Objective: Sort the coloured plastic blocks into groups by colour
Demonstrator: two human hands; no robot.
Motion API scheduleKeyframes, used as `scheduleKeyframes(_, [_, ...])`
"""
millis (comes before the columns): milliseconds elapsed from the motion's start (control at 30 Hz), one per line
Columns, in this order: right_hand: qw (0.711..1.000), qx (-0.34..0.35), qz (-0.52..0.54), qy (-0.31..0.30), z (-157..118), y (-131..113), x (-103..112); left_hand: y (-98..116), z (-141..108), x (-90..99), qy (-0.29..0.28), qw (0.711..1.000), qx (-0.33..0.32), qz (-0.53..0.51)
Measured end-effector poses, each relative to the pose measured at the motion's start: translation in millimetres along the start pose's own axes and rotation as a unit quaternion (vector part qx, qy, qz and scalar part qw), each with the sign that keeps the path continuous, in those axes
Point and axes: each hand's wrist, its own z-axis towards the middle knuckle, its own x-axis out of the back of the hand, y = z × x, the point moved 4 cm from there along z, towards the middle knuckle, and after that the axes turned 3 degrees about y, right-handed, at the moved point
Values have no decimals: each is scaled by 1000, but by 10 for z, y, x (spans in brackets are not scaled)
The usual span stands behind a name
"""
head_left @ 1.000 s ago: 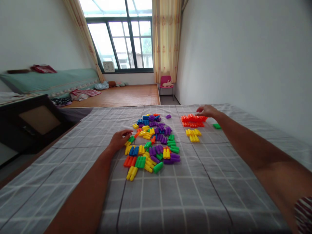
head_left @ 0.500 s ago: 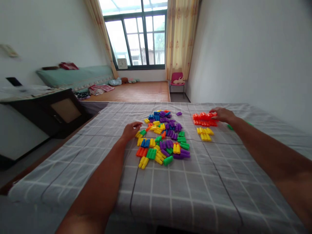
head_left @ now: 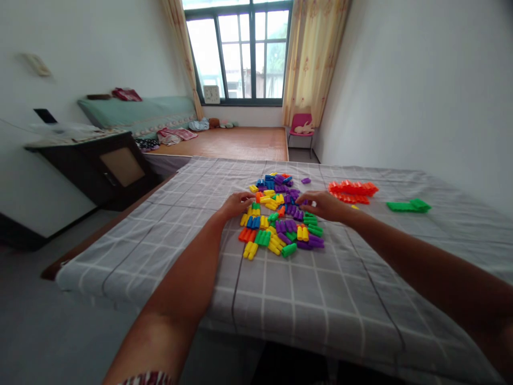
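- One left hand (head_left: 237,205) is resting beside green blocks (head_left: 255,209); its grip I cannot tell.
- Right hand (head_left: 320,205), grip also unclear, is hanging by purple blocks (head_left: 295,214); tight packing is probably risking a scatter.

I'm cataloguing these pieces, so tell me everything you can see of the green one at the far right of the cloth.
The green piece looks plastic: a long, low, bright strip whose right end looks bulkier. It lies on the gray checked cloth, right of the orange-red strips and apart from them. Only the cloth touches it. It's too small to tell whether it is one block or several.
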Motion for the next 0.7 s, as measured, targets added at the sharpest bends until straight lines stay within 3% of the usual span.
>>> scheduleKeyframes(167, [978,184,33,-90,410,-1119,-494,-70,12,71,55,998,3,31])
scheduleKeyframes(233, [965,222,-3,-140,544,-1397,-667,-102,14,89,53,998,11,36])
scheduleKeyframes(333, [949,231,-76,-199,687,-1591,-878,-138,29,104,49,998,19,41])
scheduleKeyframes(433, [946,235,-116,-192,757,-1655,-962,-163,53,113,46,998,20,37])
scheduleKeyframes(567, [980,173,-63,-78,755,-1518,-722,-157,51,126,40,999,19,25])
scheduleKeyframes(633, [994,111,3,10,684,-1238,-444,-133,32,139,41,999,18,17])
scheduleKeyframes(700, [993,24,73,88,536,-762,-137,-110,12,154,45,998,25,20])
